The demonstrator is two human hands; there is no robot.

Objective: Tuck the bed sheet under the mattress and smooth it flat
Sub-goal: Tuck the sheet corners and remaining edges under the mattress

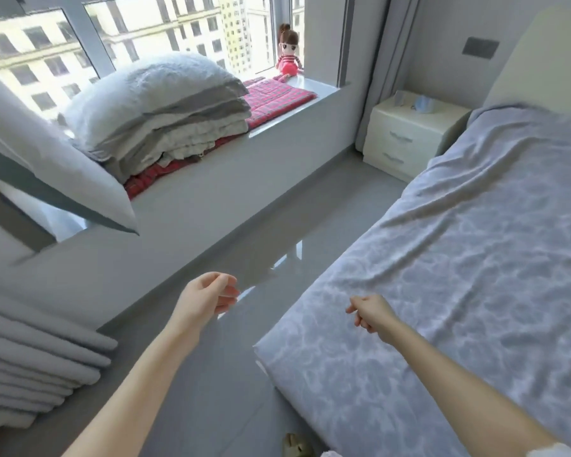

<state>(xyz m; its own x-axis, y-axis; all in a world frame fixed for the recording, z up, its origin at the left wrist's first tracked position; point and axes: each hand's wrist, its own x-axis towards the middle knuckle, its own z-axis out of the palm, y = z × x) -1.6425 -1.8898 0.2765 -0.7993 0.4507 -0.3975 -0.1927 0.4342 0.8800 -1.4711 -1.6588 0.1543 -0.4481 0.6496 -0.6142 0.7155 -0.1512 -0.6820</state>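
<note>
Sheet [475, 258] spread on bed [534, 61], creased diagonally across middle. Left hand [208, 296] loosely curled over floor [228, 374], nothing held. Right hand [371, 313] curled at sheet's near edge; pinch cannot be told. Risk: creases deepened, far side dragged loose, if pulled one-handed.

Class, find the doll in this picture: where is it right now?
In the head view's upper middle, the doll sits on the window ledge against the glass, just beyond the red checked blanket.
</note>
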